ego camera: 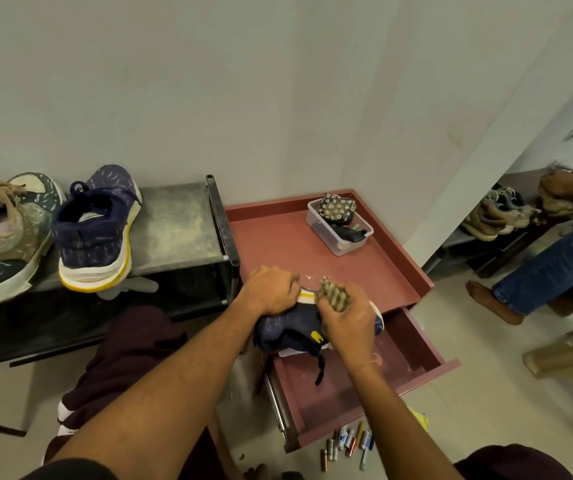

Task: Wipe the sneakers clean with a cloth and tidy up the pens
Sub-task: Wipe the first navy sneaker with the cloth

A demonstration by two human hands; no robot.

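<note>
While our left hand pins the sneaker against the desk edge above the open drawer, fingers curled over its sole, likely to stop it sliding, our right hand clenches its fingers round the wadded cloth, pressing the sole rim. Below, the pens lie scattered on the floor, untouched.

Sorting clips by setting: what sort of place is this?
Probably a home shoe corner or entryway: a low shoe rack holding sneakers against a bare wall, a small red cabinet with its drawer open, and a navy sneaker being wiped with a cloth.
</note>
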